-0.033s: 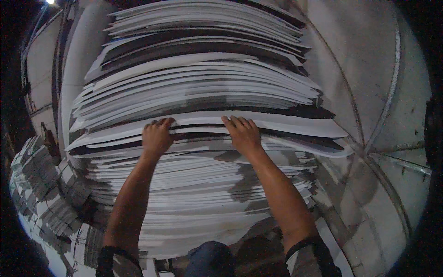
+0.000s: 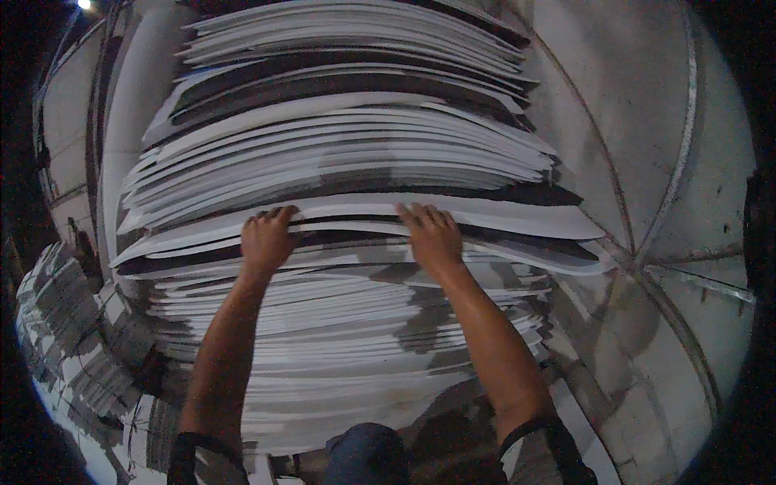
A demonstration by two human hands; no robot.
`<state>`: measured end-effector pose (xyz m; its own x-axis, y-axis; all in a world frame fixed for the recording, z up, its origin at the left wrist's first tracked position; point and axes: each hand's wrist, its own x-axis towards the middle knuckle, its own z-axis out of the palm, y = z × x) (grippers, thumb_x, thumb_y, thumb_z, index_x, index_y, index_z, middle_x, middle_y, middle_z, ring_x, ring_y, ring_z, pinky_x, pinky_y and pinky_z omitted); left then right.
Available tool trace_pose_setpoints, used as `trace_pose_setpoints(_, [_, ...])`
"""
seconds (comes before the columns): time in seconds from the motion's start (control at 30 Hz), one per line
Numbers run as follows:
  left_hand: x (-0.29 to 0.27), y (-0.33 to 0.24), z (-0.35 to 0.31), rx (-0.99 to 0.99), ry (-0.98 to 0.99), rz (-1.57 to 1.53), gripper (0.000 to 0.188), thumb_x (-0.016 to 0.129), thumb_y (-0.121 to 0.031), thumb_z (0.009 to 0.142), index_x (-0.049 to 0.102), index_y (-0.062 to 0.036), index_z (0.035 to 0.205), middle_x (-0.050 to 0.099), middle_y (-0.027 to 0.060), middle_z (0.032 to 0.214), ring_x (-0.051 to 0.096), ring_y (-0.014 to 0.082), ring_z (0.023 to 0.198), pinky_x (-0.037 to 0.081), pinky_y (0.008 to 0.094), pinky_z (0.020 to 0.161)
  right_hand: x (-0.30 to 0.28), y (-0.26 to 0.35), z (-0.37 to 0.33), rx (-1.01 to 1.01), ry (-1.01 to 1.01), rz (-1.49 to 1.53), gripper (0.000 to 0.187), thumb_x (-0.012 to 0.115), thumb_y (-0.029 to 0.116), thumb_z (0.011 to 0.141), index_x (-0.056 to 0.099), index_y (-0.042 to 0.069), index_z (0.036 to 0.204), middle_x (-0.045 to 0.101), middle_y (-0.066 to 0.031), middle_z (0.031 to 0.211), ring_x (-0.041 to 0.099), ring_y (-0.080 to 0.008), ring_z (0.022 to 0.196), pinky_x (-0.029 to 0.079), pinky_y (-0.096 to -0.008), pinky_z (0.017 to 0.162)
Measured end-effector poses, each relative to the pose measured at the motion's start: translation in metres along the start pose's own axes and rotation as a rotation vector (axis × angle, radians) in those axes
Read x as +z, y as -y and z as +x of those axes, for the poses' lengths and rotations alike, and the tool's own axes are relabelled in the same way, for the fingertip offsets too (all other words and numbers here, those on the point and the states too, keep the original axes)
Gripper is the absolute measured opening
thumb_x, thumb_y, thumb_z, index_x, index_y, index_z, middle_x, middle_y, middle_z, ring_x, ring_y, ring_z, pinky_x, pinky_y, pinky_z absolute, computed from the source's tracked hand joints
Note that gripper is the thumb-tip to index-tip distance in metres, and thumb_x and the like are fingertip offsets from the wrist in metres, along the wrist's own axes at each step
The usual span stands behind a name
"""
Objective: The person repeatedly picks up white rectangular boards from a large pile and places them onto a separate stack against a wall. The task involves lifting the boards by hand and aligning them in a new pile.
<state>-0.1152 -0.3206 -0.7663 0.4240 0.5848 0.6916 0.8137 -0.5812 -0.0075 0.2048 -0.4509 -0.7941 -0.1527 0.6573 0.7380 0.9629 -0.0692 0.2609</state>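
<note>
A tall stack of large, thin white sheets (image 2: 339,153), like cardboard or foam board, bows upward across the middle. My left hand (image 2: 268,238) grips the front edge of a broad white sheet (image 2: 347,207) left of centre, fingers curled over its top. On the same edge, right of centre, my right hand (image 2: 436,238) has its fingers laid over the sheet and bent downward. Both thumbs are hard to make out. Under this sheet a dark gap separates it from the lower sheets (image 2: 323,315), which fill the space between my forearms.
Tied bundles of grey-white sheets (image 2: 69,299) stand at the left. A pale wall (image 2: 566,89) rises on the right, with a bent line like a pipe or cable (image 2: 602,141) along it. A dark blue rounded shape (image 2: 368,453) shows at the bottom centre.
My right hand has shifted slightly to the right along the sheet's edge, so my hands are a little wider apart. The stack looks the same.
</note>
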Motion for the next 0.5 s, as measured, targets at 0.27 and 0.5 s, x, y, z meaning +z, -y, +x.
trace_pose_setpoints(0.27, [0.014, 0.003, -0.004, 0.006, -0.120, -0.026, 0.055, 0.081, -0.051, 0.081, 0.070, -0.0151, 0.122, 0.076, 0.0107, 0.112, 0.072, 0.0326, 0.106, 0.054, 0.0460, 0.093, -0.017, -0.143, -0.153, 1.299, -1.027, 0.618, 0.087, 0.078, 0.061, 0.083, 0.049, 0.011, 0.148, 0.050, -0.0155, 0.148, 0.042, -0.0365, 0.142, 0.038, -0.0584, 0.111])
trace_pose_setpoints(0.5, [0.032, -0.001, -0.008, 0.025, -0.166, -0.097, 0.051, 0.086, -0.018, 0.073, 0.070, -0.0150, 0.120, 0.074, 0.0091, 0.120, 0.070, 0.0307, 0.111, 0.054, 0.0455, 0.094, 0.027, -0.278, -0.223, 1.575, -0.798, 1.445, 0.072, 0.086, 0.049, 0.080, 0.053, 0.019, 0.138, 0.060, -0.0087, 0.131, 0.063, -0.0279, 0.109, 0.061, -0.0461, 0.067])
